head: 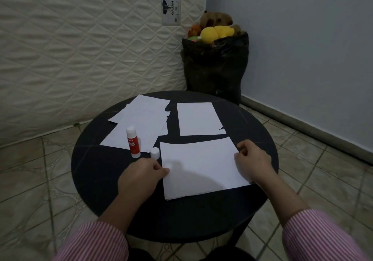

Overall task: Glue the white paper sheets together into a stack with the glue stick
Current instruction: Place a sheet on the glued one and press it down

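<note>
My pink-and-white striped cotton sleeves (94,240), nearest. Round matt black table (96,180). Loose fan of thin white paper sheets (141,123), far left; single white sheet (198,118), far right. Near stack of white sheets (199,166), edges almost flush: my left hand (141,177) pinches its left edge, fingers curled; my right hand (252,159) nips the right corner. Step, I judge: squaring the stack. Red-and-white plastic glue stick (133,142), upright, uncapped, beside it; small white round cap (155,152) touching the stack's corner. Next: take the stick.
</note>
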